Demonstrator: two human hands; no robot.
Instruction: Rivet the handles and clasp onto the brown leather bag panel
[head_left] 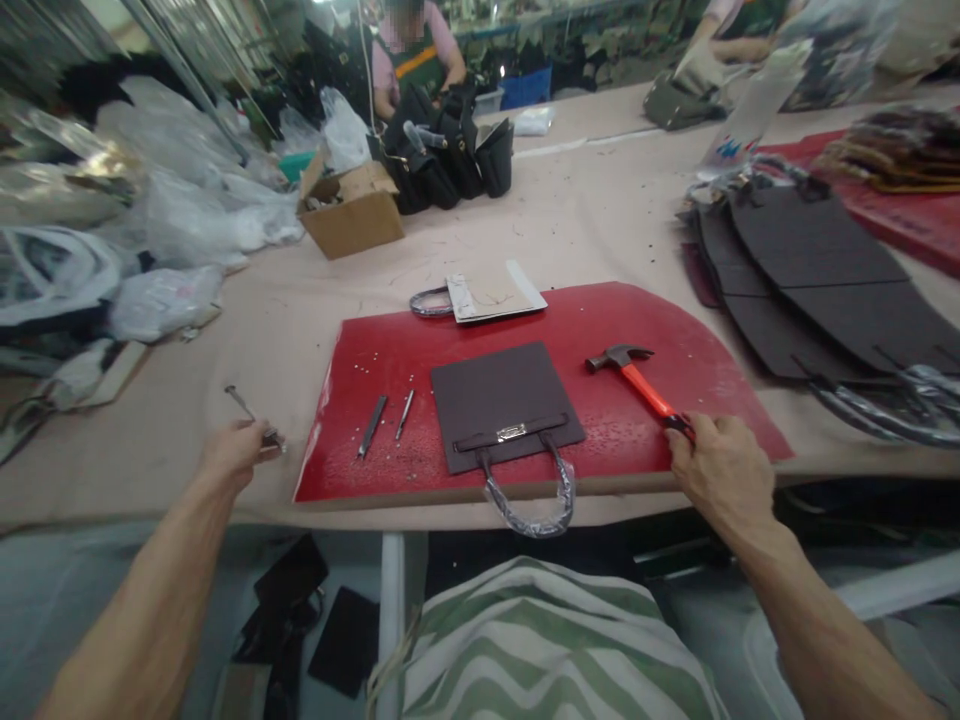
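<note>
At the right, my right hand is closed round the end of the orange handle of a claw hammer, whose head lies over the red mat. My left hand, left of the mat, pinches a small metal tool; a thin metal piece shows just beyond the fingers. Between my hands a dark brown bag panel lies flat on the mat. It has a silver clasp and a plastic-wrapped handle hanging over the front edge. Two slim metal tools rest left of the panel.
Behind the panel lies a pale-backed piece with a handle. A cardboard box and black bags stand farther back. Dark panels are stacked at right, plastic bags at left. Two people are across the table.
</note>
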